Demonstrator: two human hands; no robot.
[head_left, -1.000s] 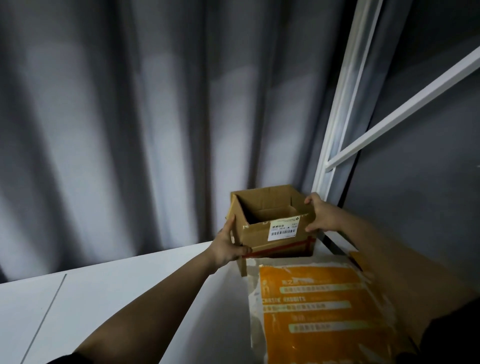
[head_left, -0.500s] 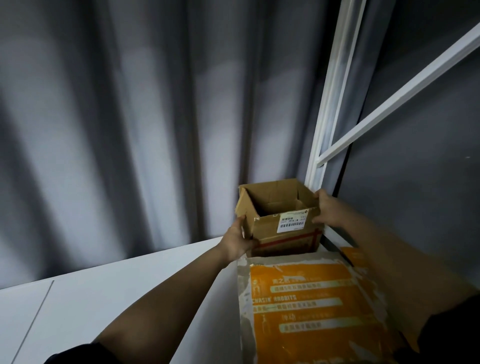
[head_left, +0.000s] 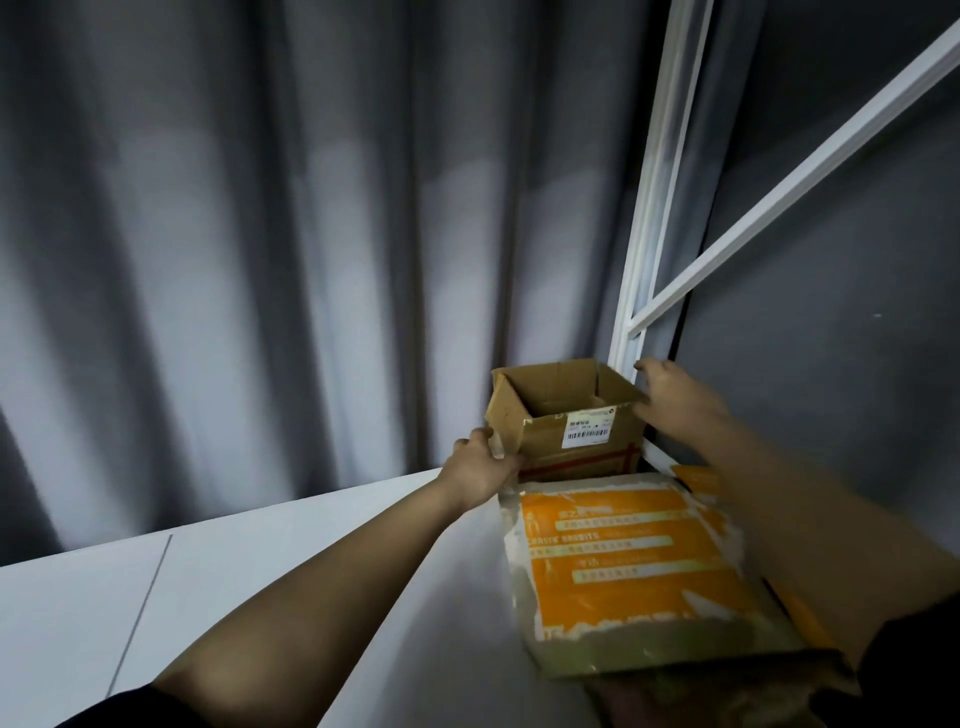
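A grey curtain (head_left: 260, 260) is hanging across my 11 o'clock, above the white tabletop (head_left: 260, 571). A flat orange package (head_left: 623, 561) is lying at my 5 o'clock, and the open cardboard box (head_left: 540, 439) is standing just beside it, at its 12 o'clock, near a white frame (head_left: 654, 208). My left hand (head_left: 480, 470) is gripping the box's 8 o'clock flap; my right hand (head_left: 675, 400) is grasping its 3 o'clock rim, fingers probably curled behind it

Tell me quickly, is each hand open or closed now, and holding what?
Left hand: closed, gripping the box at its left flap.
Right hand: closed, gripping the box at its right wall.
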